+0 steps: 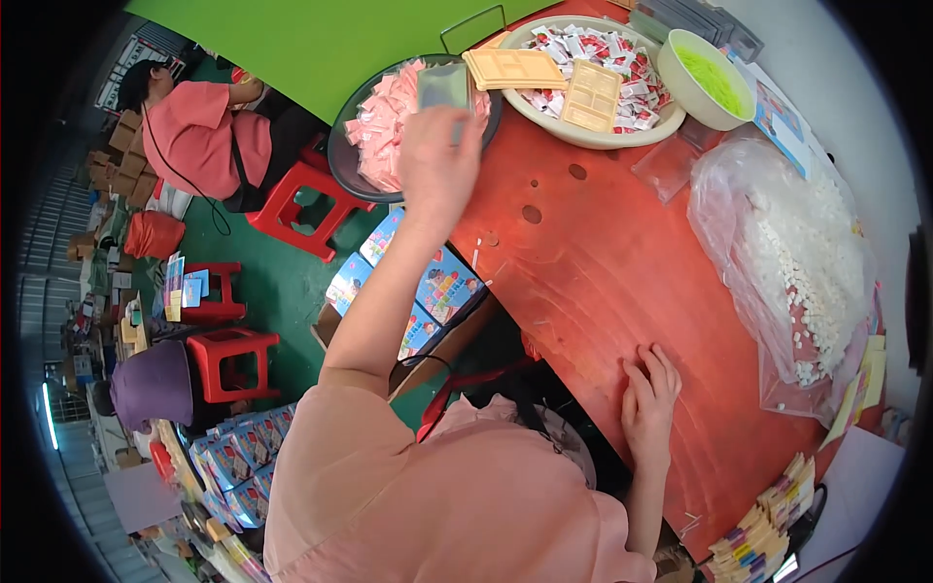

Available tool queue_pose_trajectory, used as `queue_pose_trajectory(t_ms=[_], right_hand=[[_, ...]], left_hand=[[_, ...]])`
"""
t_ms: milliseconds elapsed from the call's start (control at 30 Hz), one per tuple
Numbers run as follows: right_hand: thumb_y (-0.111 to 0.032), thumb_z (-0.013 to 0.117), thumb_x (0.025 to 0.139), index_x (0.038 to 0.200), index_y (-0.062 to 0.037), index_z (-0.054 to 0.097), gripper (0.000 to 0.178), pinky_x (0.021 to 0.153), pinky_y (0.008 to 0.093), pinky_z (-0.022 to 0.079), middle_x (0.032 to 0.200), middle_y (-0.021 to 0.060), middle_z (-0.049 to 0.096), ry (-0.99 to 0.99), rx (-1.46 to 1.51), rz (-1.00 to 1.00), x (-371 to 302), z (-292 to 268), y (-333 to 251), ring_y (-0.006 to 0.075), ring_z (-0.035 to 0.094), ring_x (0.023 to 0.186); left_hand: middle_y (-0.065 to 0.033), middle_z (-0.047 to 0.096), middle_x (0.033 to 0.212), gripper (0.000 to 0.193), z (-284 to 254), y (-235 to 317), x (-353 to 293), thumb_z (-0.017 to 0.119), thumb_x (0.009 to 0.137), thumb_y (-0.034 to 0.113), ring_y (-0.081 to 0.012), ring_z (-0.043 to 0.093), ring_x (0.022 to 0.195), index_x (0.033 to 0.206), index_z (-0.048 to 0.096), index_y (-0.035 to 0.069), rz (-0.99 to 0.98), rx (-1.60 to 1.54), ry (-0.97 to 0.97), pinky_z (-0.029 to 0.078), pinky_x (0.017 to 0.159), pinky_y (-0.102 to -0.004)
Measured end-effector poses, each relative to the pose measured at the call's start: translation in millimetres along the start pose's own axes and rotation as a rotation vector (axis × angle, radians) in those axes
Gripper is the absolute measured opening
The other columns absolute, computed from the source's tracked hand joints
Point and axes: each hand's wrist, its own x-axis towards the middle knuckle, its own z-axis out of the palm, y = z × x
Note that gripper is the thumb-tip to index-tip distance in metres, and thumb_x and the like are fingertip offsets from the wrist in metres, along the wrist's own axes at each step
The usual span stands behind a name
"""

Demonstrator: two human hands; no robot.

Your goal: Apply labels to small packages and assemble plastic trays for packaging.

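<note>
My left hand (437,160) reaches over a dark round basin (337,160) filled with small pink packets (384,121). Its fingers are on the lower end of a clear, greenish rectangular plastic box (444,85), slightly blurred, above the packets. My right hand (649,403) rests on the red tabletop (593,253), fingers loosely bent and apart, with nothing in them. Beside the box, a cream compartment tray (515,69) lies across the rim of a white basin (544,131). Another cream tray (591,95) sits on the red-and-white packets (641,83) inside.
A pale bowl (677,83) of bright green material and a clear bag (719,209) of white pellets stand along the wall. Blue printed boxes (447,282) are beside the table's left edge. Red stools (301,204) and a seated person (209,131) are farther left.
</note>
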Motion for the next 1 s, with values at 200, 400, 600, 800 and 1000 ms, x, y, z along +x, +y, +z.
queue_pose_trajectory(t_ms=[200, 400, 600, 800, 1000], right_hand=[[0.007, 0.058, 0.083, 0.106, -0.0022, 0.069, 0.027, 0.109, 0.0463, 0.036, 0.131, 0.016, 0.058, 0.017, -0.017, 0.068, -2, 4, -7, 0.0354, 0.051, 0.129], [0.005, 0.059, 0.083, 0.106, -0.0017, 0.069, 0.026, 0.109, 0.0466, 0.037, 0.132, 0.0171, 0.057, 0.026, -0.064, 0.081, 0, 7, -10, 0.0362, 0.051, 0.128], [0.005, 0.06, 0.083, 0.107, -0.0012, 0.068, 0.026, 0.107, 0.0473, 0.038, 0.131, 0.0178, 0.057, 0.054, -0.08, 0.053, 0, 7, -17, 0.0366, 0.051, 0.128], [0.004, 0.061, 0.085, 0.109, -0.0011, 0.068, 0.026, 0.102, 0.0437, 0.044, 0.129, 0.0189, 0.058, 0.113, -0.027, 0.122, -14, 5, -25, 0.0364, 0.056, 0.122], [-0.014, 0.05, 0.104, 0.134, 0.0024, 0.052, 0.034, 0.091, 0.0331, 0.053, 0.127, 0.0155, 0.06, 0.363, 1.076, 0.6, 5, 6, -36, 0.0227, 0.064, 0.11]], left_hand=[[-0.0206, 0.056, 0.12, 0.073, 1, -22, 2, 0.082, 0.074, 0.045, -0.0374, 0.054, 0.114, 0.123, 0.055, -0.002, -0.334, 0.33, -0.158, 0.051, 0.088, -0.0487], [-0.0216, 0.055, 0.122, 0.078, 10, -19, 25, 0.081, 0.074, 0.048, -0.0378, 0.053, 0.118, 0.128, 0.053, -0.001, -0.424, 0.366, -0.271, 0.047, 0.094, -0.052], [-0.0154, 0.065, 0.11, 0.026, 49, -46, 71, 0.061, 0.08, 0.007, -0.0348, 0.057, 0.112, 0.105, 0.066, 0.0, 0.531, 0.525, -0.197, 0.04, 0.098, -0.0506], [-0.0092, 0.066, 0.09, 0.01, 31, -19, 70, 0.058, 0.081, 0.006, -0.0264, 0.06, 0.097, 0.088, 0.065, 0.004, 0.603, 0.511, -0.193, 0.042, 0.091, -0.0451], [-0.009, 0.057, 0.086, 0.012, 5, 106, -39, 0.06, 0.078, 0.014, -0.0266, 0.056, 0.093, 0.086, 0.063, 0.005, 0.888, 0.047, -0.28, 0.044, 0.085, -0.0498]])
